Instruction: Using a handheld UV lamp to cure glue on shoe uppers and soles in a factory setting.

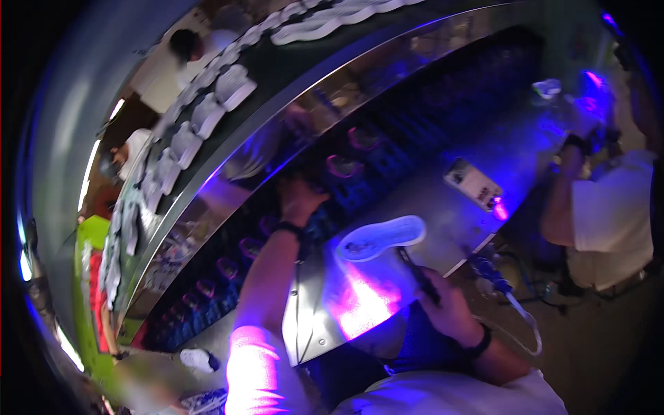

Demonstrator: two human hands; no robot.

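Observation:
A pale shoe sole [382, 238], lit blue-violet, lies on the metal worktop [308, 315] in front of me. My right hand [448, 311] is closed round a slim dark-handled tool [420, 278], whose far end comes close to the sole's lower edge. What sort of tip it has is too blurred to tell. My left hand [301, 199] reaches past the sole, over the dark conveyor [387, 155]. Blur and dim light smear its fingers, and whatever it touches there is unclear. Dark pieces with pinkish rims, one of them a ring-shaped piece [344, 166], sit near it on the conveyor.
A white phone-like rectangle [473, 184] lies on the worktop at right. A blue plug with a white cable [491, 277] hangs by its edge. Another person [609, 207] works at far right. White shoe parts [207, 114] line an upper belt, with people beyond.

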